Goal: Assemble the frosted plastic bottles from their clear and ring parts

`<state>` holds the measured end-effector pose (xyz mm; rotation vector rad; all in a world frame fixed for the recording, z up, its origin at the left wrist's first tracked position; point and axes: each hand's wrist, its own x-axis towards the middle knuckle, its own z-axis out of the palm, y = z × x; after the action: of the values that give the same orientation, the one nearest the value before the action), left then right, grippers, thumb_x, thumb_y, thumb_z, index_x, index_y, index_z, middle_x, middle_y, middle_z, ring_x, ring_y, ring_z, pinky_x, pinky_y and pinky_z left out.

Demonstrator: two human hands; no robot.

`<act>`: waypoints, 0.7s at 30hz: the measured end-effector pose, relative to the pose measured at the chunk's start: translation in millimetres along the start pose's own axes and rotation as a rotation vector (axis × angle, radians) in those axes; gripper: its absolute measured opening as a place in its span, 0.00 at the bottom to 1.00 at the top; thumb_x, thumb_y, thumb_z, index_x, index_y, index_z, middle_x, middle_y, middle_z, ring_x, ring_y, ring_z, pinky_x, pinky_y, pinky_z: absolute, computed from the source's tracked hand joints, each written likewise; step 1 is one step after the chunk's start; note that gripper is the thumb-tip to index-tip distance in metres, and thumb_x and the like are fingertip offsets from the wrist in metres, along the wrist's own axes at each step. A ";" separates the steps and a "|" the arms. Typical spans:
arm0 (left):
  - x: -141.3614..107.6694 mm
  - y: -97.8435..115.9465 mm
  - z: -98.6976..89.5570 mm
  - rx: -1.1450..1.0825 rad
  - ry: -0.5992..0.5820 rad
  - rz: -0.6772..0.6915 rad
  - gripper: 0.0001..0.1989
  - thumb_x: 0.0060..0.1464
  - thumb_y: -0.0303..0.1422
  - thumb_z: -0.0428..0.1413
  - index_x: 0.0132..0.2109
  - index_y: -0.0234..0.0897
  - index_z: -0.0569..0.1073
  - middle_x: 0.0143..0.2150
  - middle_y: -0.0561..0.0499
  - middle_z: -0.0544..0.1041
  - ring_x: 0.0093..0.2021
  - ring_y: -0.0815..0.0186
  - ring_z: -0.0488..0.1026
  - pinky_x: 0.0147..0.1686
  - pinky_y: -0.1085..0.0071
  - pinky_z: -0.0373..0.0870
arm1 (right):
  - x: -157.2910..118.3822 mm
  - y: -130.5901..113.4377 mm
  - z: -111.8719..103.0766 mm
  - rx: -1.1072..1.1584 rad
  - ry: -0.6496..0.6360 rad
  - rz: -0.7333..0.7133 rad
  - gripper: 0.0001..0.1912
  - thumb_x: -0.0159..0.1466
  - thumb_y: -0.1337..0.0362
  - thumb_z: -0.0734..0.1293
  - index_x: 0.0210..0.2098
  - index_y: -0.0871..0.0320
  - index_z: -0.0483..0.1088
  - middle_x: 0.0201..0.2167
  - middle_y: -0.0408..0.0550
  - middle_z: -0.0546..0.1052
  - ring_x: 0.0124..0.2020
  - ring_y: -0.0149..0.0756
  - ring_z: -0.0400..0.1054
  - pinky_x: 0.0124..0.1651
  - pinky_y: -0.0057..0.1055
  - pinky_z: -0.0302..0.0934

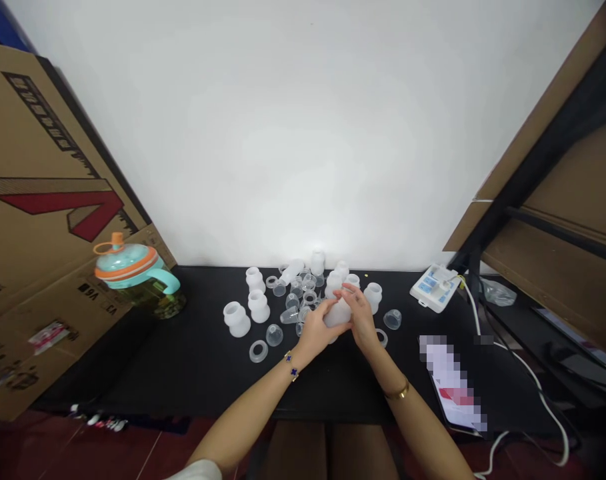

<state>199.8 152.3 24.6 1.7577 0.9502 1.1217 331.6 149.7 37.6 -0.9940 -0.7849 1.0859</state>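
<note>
A white baby bottle (337, 313) is held above the black table, tilted, between both hands. My left hand (319, 328) wraps round its near left side. On its other side my right hand (361, 319) has its fingers curled over the top end, partly hiding it. Waisted white bottles stand to the left, one of them a front bottle (237, 320), and others stand just behind and right of my hands, such as one bottle (373, 297). Clear dome caps, rings and teats lie loosely around, including a dome cap (275, 335), a ring (258, 351) and another cap (393, 319).
A teal-lidded jug (137, 277) stands at the left by a cardboard box (43, 220). To the right are a white power strip or box (435, 288), a phone (453, 387) and a white cable (533, 380). A white wall (313, 133) rises behind the black table (183, 373).
</note>
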 end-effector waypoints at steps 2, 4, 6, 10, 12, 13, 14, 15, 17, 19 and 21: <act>2.3 -3.1 -0.7 -0.079 0.037 -0.036 0.29 0.45 0.39 0.70 0.53 0.37 0.73 0.50 0.44 0.81 0.51 0.55 0.79 0.52 0.59 0.75 | 1.4 3.0 -0.6 -0.007 -0.010 0.000 0.26 0.56 0.46 0.75 0.47 0.54 0.73 0.45 0.51 0.81 0.44 0.48 0.76 0.40 0.37 0.71; 5.1 -5.9 -2.1 -0.173 0.059 -0.072 0.28 0.46 0.40 0.70 0.53 0.37 0.72 0.50 0.43 0.81 0.50 0.55 0.79 0.52 0.60 0.76 | 2.7 5.3 -1.3 -0.019 -0.013 -0.010 0.25 0.57 0.45 0.74 0.46 0.54 0.73 0.46 0.50 0.81 0.44 0.47 0.76 0.41 0.36 0.72; 7.9 -8.1 -3.8 -0.257 0.067 -0.096 0.27 0.48 0.41 0.69 0.53 0.37 0.71 0.50 0.43 0.81 0.50 0.56 0.80 0.51 0.60 0.76 | 3.4 6.4 -1.7 -0.021 -0.016 -0.014 0.23 0.57 0.46 0.74 0.45 0.54 0.74 0.45 0.50 0.81 0.44 0.45 0.76 0.42 0.35 0.71; 12.5 -10.9 -6.0 -0.338 0.118 -0.103 0.27 0.50 0.43 0.67 0.53 0.36 0.70 0.51 0.41 0.80 0.51 0.56 0.79 0.52 0.61 0.76 | 3.3 6.2 -0.9 -0.036 -0.032 0.004 0.22 0.55 0.46 0.75 0.41 0.55 0.77 0.43 0.50 0.81 0.45 0.45 0.76 0.44 0.36 0.71; 14.0 -11.9 -6.5 -0.362 0.148 -0.110 0.27 0.50 0.43 0.67 0.52 0.35 0.70 0.51 0.40 0.80 0.51 0.56 0.79 0.52 0.61 0.76 | 3.1 6.1 -0.3 -0.058 -0.043 0.017 0.22 0.54 0.47 0.77 0.40 0.55 0.78 0.42 0.50 0.81 0.45 0.45 0.76 0.44 0.37 0.71; 14.5 -12.4 -6.7 -0.373 0.152 -0.115 0.27 0.50 0.44 0.67 0.52 0.35 0.70 0.51 0.40 0.80 0.51 0.56 0.79 0.52 0.61 0.76 | 3.1 6.2 -0.2 -0.071 -0.049 0.022 0.22 0.53 0.47 0.77 0.40 0.55 0.78 0.42 0.50 0.82 0.45 0.45 0.76 0.44 0.37 0.71; 14.9 -12.9 -6.9 -0.382 0.149 -0.119 0.27 0.50 0.44 0.67 0.52 0.35 0.70 0.51 0.40 0.80 0.51 0.55 0.79 0.52 0.60 0.76 | 3.2 6.4 -0.2 -0.083 -0.054 0.024 0.23 0.52 0.47 0.78 0.40 0.56 0.78 0.41 0.50 0.82 0.44 0.45 0.76 0.43 0.37 0.71; 15.2 -13.3 -7.2 -0.383 0.142 -0.121 0.27 0.50 0.44 0.67 0.52 0.35 0.70 0.50 0.40 0.80 0.50 0.55 0.79 0.51 0.60 0.76 | 3.5 6.8 -0.4 -0.092 -0.057 0.027 0.23 0.52 0.48 0.78 0.39 0.56 0.78 0.41 0.50 0.82 0.43 0.45 0.76 0.43 0.38 0.72; 15.6 -14.2 -7.7 -0.359 0.131 -0.118 0.28 0.49 0.44 0.67 0.52 0.35 0.70 0.50 0.40 0.80 0.50 0.55 0.79 0.51 0.60 0.76 | 4.5 8.0 -1.0 -0.092 -0.054 0.038 0.23 0.50 0.48 0.79 0.39 0.56 0.78 0.40 0.50 0.82 0.42 0.45 0.76 0.41 0.37 0.72; 15.9 -14.7 -8.4 -0.325 0.129 -0.110 0.28 0.48 0.43 0.68 0.52 0.35 0.70 0.50 0.40 0.80 0.50 0.55 0.79 0.51 0.61 0.76 | 6.0 9.5 -2.0 -0.079 -0.048 0.057 0.23 0.49 0.49 0.79 0.38 0.56 0.78 0.39 0.49 0.82 0.40 0.44 0.77 0.39 0.36 0.71; 16.1 -14.4 -9.4 -0.319 0.124 -0.105 0.29 0.47 0.44 0.69 0.51 0.35 0.70 0.49 0.40 0.81 0.49 0.55 0.79 0.50 0.61 0.77 | 7.4 10.9 -3.0 -0.079 -0.051 0.070 0.23 0.49 0.49 0.79 0.38 0.56 0.78 0.39 0.49 0.82 0.40 0.44 0.76 0.38 0.35 0.71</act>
<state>193.8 174.4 18.9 1.3801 0.8713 1.2495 332.8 157.6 26.7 -1.0699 -0.8454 1.1514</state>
